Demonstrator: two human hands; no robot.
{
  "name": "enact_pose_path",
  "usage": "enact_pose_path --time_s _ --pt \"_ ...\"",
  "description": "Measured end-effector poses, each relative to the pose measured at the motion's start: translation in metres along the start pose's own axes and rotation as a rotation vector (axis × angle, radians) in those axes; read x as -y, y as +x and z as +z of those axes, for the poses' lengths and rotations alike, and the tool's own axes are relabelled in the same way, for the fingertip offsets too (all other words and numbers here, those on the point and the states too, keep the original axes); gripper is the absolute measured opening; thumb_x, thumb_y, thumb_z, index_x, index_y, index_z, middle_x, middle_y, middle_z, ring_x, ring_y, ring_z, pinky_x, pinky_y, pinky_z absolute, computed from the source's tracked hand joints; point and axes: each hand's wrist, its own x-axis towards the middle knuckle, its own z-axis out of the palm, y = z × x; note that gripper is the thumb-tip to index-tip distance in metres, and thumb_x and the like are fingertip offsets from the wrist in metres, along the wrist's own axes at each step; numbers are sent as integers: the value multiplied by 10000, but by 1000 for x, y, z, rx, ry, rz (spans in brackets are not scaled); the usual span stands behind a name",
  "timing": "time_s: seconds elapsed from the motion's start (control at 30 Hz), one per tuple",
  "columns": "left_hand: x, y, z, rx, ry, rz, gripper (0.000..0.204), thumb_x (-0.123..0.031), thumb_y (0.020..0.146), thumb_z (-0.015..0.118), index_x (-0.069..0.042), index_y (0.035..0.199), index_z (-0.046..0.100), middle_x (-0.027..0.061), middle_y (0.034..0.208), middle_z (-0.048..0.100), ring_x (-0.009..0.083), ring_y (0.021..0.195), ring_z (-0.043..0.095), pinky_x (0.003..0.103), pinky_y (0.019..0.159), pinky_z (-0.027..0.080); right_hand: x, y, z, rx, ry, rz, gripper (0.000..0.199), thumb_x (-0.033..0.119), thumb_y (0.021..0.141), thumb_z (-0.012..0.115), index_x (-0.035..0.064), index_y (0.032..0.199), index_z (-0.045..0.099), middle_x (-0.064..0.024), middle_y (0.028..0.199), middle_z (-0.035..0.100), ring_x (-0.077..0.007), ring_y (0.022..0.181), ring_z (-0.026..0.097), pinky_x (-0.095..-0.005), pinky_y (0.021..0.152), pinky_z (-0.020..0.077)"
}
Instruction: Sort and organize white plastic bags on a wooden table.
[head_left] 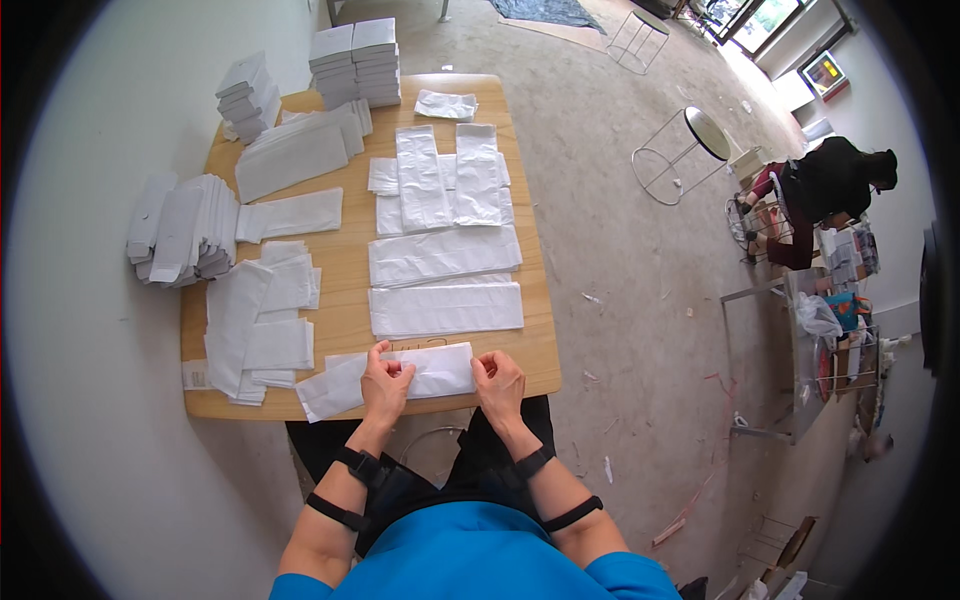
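At the near edge of the table, a flat white paper strip (440, 371) lies crosswise between my hands. My right hand (498, 384) pinches its right end between thumb and fingers. My left hand (384, 386) is closed on the strip's left part, the fingertips drawn together on its upper face. Another white strip (330, 388) sticks out to the left from beneath that hand, angled toward the table edge. Just beyond my hands lie flat white folded strips (446, 308) in crosswise layers, with two lengthwise ones (477, 175) on top farther back.
Loose white strips (240, 325) cover the left of the wooden table (540, 340). Stacked white boxes (355, 60) stand at the far left, beside more box bundles (185, 230). Round stools (705, 135) stand on the floor. A person (835, 185) sits bent over at the right, near a cluttered table (800, 360).
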Motion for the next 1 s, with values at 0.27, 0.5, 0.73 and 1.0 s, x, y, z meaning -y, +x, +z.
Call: enact_pose_path --time_s 0.27,0.5,0.73,1.0 --pt "-2 2 -1 -2 80 -5 602 -154 746 736 -5 1273 485 77 750 663 167 643 616 301 648 511 -8 7 8 11 -62 44 184 181 801 691 9 769 633 -144 736 637 -307 702 633 -405 655 486" --pt "-4 0 -5 -20 142 76 505 -148 778 707 -18 1232 528 73 722 646 177 639 617 306 635 506 -10 7 13 -25 -147 -16 199 189 791 696 1 756 645 -139 695 650 -279 650 643 -387 633 497" --pt "-31 -8 -19 100 -82 95 218 -167 918 599 11 1036 640 60 769 667 127 679 629 280 648 514 -12 7 12 -16 -156 -1 185 175 802 688 15 752 610 -149 754 622 -339 726 620 -440 658 477" --pt "3 0 2 248 -12 47 216 -167 938 590 11 1049 642 52 865 689 105 758 649 243 722 527 34 -11 6 22 128 0 113 105 819 656 -6 821 637 -157 754 644 -290 696 651 -388 642 503"
